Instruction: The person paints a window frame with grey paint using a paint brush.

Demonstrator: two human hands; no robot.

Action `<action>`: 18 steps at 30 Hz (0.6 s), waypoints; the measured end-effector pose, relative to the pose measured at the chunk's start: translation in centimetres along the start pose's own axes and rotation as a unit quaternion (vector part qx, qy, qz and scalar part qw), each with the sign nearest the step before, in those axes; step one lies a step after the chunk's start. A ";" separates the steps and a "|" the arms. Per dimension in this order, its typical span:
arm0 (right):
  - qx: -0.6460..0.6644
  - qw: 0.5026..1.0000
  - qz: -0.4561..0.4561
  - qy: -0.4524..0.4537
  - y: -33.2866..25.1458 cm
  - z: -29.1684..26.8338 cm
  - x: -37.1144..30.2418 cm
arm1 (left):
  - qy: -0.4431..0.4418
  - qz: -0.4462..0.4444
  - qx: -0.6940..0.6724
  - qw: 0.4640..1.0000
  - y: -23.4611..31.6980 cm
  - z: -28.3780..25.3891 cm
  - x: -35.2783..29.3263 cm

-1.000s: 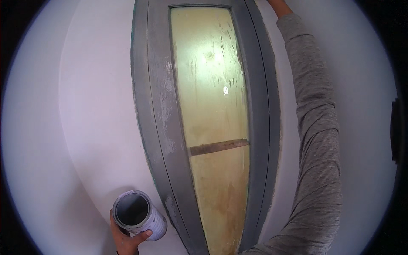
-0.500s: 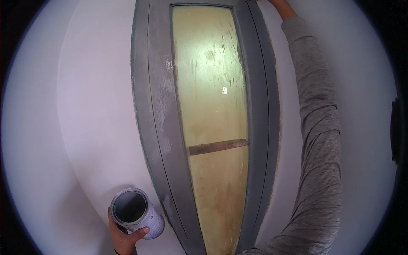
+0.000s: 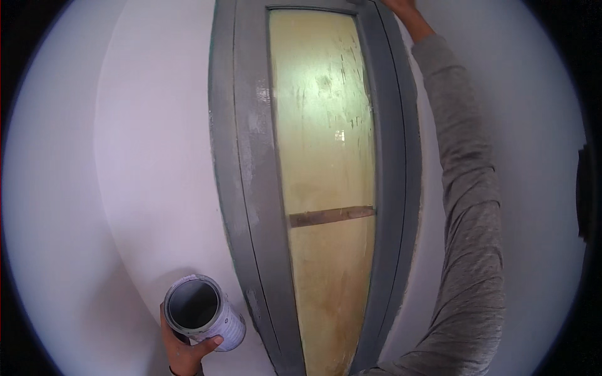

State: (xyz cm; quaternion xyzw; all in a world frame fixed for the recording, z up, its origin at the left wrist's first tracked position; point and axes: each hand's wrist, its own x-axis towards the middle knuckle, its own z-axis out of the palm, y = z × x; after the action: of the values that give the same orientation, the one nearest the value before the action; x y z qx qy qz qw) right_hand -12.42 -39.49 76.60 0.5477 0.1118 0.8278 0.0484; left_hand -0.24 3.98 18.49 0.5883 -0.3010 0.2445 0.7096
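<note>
Lower left of the grey frame [image 3: 251,169], the left hand [image 3: 183,355] grips an open can [image 3: 229,327] between fingers [image 3: 167,331] and thumb [image 3: 212,343]. At the frame's top right, the right hand [image 3: 405,7] is cropped; its grip cannot be told.

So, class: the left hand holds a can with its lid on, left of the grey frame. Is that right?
No: the can is open, as the head view shows. The left hand does hold it, left of the grey frame.
</note>
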 end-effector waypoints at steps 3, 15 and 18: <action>-0.142 0.986 -0.079 0.030 0.7 0.3 0.4 | -0.013 -0.001 -0.013 1.000 -1.5 -0.8 0.7; 0.087 0.990 0.108 -0.005 -4.2 4.8 1.1 | -0.008 -0.016 -0.057 0.998 -6.0 -2.2 1.4; -0.081 0.996 -0.008 0.034 -4.0 4.5 1.3 | 0.004 -0.026 -0.037 0.999 -6.0 -2.0 1.7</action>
State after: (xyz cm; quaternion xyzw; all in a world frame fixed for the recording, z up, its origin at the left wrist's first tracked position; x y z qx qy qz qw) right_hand -9.00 -34.73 78.44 0.5127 0.0509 0.8518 0.0954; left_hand 5.44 4.79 15.30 0.5681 -0.2918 0.2167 0.7383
